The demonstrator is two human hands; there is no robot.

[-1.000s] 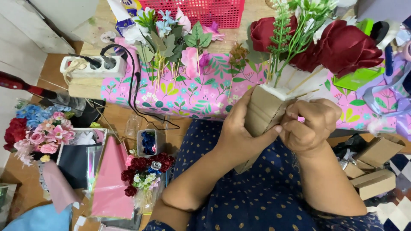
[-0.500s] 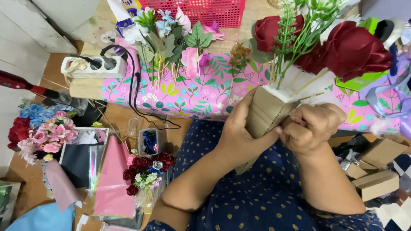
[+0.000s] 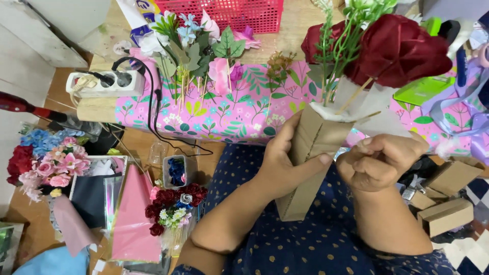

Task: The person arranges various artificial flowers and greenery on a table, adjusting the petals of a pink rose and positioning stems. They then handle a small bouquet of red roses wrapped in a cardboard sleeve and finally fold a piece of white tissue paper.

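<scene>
My left hand (image 3: pixel 285 163) wraps around a tall brown cardboard cone (image 3: pixel 305 158) and holds it upright over my lap. White tissue lines its mouth. Dark red fabric roses (image 3: pixel 395 48) and green sprigs (image 3: pixel 338 40) on thin sticks rise out of it. My right hand (image 3: pixel 379 160) is closed into a fist at the cone's right side, pinching the white tissue at the rim.
A low table with pink floral wrap (image 3: pixel 229 112) holds loose fake flowers (image 3: pixel 191 48), a power strip (image 3: pixel 104 84) and a red basket (image 3: pixel 229 12). On the floor at the left are flower bunches (image 3: pixel 43 158), pink paper (image 3: pixel 135 214) and a small rose posy (image 3: pixel 170 203). Small cardboard boxes (image 3: pixel 443 196) lie to the right.
Both hands and the cone have stayed nearly still. The right hand's fingers have shifted slightly at the cone's rim.
</scene>
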